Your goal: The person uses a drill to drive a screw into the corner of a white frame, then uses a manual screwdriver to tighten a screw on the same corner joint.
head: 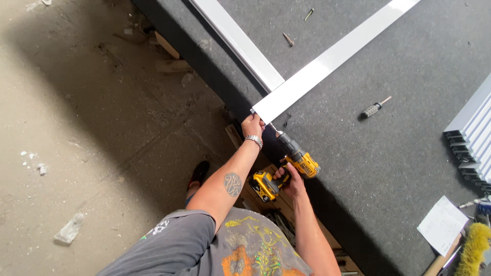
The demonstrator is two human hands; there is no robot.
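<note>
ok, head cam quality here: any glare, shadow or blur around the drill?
Head view: sharp overall, no motion blur; strong glare on the white profile strip; broad shadow across the concrete floor on the left; yellow cordless drill and both hands, left hand, right hand, evenly lit; slight wide-angle stretch at the edges.

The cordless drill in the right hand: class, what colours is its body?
Yellow and black drill, seen best in the head view, the only one.

bench (409,153): grey felt | white profiles (327,61) | screws (289,39) | bit (375,108) | paper (442,225)
</note>
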